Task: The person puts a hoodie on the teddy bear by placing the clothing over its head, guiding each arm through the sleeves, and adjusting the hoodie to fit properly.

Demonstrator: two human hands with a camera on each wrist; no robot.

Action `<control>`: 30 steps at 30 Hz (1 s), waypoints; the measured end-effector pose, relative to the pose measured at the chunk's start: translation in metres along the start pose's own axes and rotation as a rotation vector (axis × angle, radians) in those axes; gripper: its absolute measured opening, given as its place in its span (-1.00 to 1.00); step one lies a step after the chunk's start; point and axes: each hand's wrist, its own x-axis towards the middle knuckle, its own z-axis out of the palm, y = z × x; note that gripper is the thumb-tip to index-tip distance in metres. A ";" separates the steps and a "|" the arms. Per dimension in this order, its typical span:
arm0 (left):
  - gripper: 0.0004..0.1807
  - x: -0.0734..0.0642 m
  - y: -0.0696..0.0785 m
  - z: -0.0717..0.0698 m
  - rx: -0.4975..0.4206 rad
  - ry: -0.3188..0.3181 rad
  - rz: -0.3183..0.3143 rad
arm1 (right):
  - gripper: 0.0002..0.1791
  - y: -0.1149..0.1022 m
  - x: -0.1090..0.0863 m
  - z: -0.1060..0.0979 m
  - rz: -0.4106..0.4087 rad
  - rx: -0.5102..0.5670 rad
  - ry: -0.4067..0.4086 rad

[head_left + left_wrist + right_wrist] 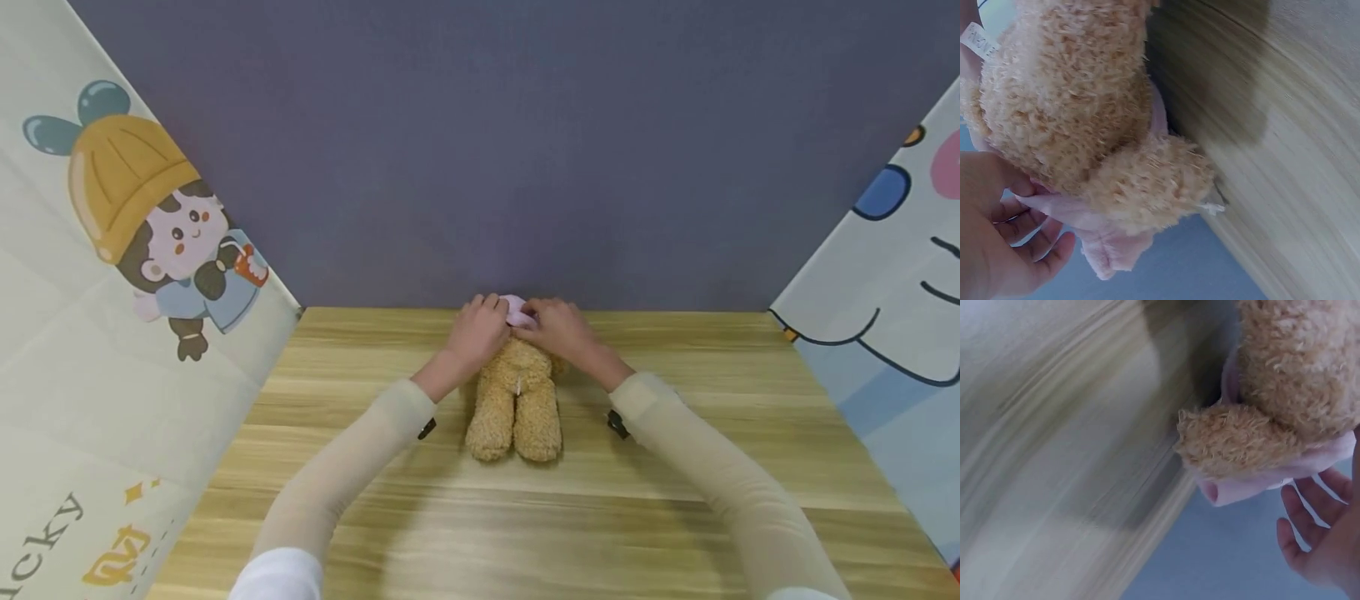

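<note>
A light-brown curly teddy bear (pixel 517 400) lies on the wooden table, legs toward me. A soft pink garment (pixel 517 312) is around its upper body, partly behind my hands; in the right wrist view, its pink edge (pixel 1241 487) runs below the bear's arm (pixel 1235 440). My left hand (pixel 480 329) is at the bear's upper left, and in the left wrist view its thumb and forefinger pinch the garment's edge (pixel 1066 209). Opposite, my right hand (pixel 558 329) holds the cloth's other side, its thumb tip hidden in the right wrist view.
The wooden table (pixel 525 533) ends at a dark grey-blue panel (pixel 525 150) just beyond my hands. Light cartoon-printed sheets flank it: the left sheet (pixel 67 333) and the right sheet (pixel 892 333). A white printed tag (pixel 979 40) sticks out beside the bear.
</note>
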 end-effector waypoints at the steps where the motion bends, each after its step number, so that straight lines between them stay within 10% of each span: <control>1: -0.79 0.000 0.001 0.000 0.005 0.009 0.007 | -0.48 -0.002 0.001 -0.001 0.003 -0.029 -0.002; 8: -0.76 -0.002 0.006 0.001 -0.102 0.005 0.021 | -0.75 -0.005 0.002 -0.001 -0.067 -0.064 0.047; 19: -0.41 0.025 0.008 -0.009 -0.148 -0.362 -0.108 | -0.82 -0.002 -0.008 -0.003 -0.183 0.010 0.085; 24: -0.34 0.033 0.013 -0.008 -0.150 -0.438 -0.136 | -0.83 0.002 -0.008 -0.003 -0.118 0.036 0.062; 30: -0.24 0.033 0.008 -0.001 -0.235 -0.432 -0.159 | -0.37 0.007 -0.008 0.001 0.005 0.008 -0.043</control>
